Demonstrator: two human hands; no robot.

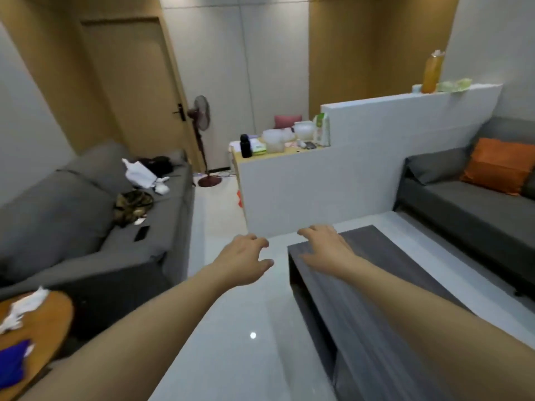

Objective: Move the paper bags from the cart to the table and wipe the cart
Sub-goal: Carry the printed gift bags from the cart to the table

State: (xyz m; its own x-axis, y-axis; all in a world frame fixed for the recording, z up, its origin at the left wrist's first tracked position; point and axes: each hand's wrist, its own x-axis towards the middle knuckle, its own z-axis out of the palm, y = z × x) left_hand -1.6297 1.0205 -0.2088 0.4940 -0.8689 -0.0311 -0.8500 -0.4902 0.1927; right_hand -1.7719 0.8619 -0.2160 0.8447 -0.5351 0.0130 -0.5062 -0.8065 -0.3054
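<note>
My left hand [246,259] and my right hand [324,244] reach forward side by side, fingers relaxed and holding nothing. The left hand hangs over the pale floor. The right hand hovers above the near-left end of a dark grey coffee table [385,285], whose top is bare. At the bottom left is a round wooden surface [49,319] with a crumpled white cloth or paper [23,308] and a purple item [13,363] on it. No paper bag is clearly visible; a white bag-like item [140,172] lies on the left sofa.
A grey sofa [72,227] with a phone, a camouflage bag and dark items runs along the left. Another grey sofa [477,204] with an orange cushion stands on the right. A white partition [362,169], a cluttered desk behind it and a floor fan [202,134] stand ahead.
</note>
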